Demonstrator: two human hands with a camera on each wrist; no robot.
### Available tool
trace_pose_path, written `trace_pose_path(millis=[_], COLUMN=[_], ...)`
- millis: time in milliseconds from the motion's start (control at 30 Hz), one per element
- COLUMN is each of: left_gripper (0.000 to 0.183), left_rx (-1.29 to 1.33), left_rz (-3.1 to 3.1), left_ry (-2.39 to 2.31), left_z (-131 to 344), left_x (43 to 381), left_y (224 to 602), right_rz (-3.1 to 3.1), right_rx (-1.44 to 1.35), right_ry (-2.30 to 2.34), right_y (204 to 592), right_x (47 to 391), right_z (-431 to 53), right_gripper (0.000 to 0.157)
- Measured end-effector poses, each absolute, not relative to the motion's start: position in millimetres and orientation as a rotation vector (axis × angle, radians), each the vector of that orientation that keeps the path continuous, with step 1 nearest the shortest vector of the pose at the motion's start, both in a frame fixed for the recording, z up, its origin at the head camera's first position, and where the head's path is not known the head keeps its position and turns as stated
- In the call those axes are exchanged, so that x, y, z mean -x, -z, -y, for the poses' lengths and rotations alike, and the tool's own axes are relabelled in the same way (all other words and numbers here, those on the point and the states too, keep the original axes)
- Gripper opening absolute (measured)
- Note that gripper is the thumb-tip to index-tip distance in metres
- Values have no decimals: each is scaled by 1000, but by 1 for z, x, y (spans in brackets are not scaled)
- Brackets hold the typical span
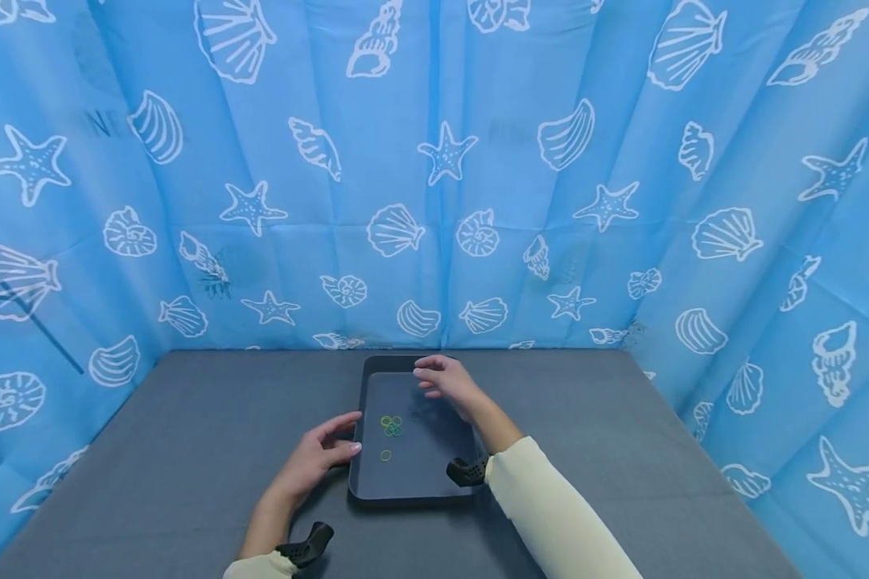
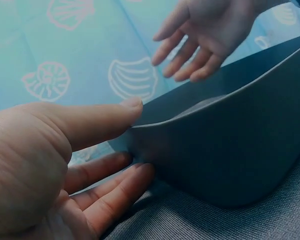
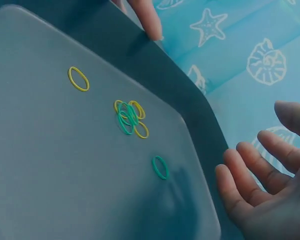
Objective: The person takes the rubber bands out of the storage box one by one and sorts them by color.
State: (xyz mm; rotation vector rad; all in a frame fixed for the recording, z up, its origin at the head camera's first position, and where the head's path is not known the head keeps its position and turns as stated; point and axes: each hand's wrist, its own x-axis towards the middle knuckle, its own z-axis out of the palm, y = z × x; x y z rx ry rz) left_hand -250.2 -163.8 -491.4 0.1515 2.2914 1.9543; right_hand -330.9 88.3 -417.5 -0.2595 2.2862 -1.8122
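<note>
A dark shallow tray [image 1: 426,476] lies on the table with yellow and green rubber bands on its floor. Most of the bands form a loose overlapping cluster [image 3: 129,117]. One yellow rubber band [image 3: 71,75] and one green rubber band [image 3: 154,165] lie apart from it. My left hand [image 1: 313,460] is at the tray's left side, thumb tip at the rim and fingers against the outer wall [image 2: 225,155]. Above the far right part of the tray hovers my right hand [image 1: 447,381], palm facing left, fingers spread and holding nothing.
A grey cloth covers the table [image 1: 224,418] around the tray. Behind it hangs a blue curtain [image 1: 376,281] printed with white shells and starfish, and it runs along both sides too. Each wrist carries a black camera mount [image 1: 466,472].
</note>
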Motion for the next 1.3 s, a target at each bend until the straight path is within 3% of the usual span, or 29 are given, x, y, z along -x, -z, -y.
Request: trace_pose_path(millis=[533,967,1300], left_gripper=[56,55,54], left_rx=[-171,-138,-145], left_rz=[-2186,-2221,-2249], left_ry=[-1939,-1950,-1933], left_z=[168,165,166], left_x=[247,246,247], left_y=[487,485,484], right_rz=[-2384,-2653,-2686], right_rx=[126,374,428], right_ry=[1576,1203,1052], right_y=[438,455,454], right_x=[330,339,339], right_z=[-72,-75,-76], right_gripper=[24,6,4])
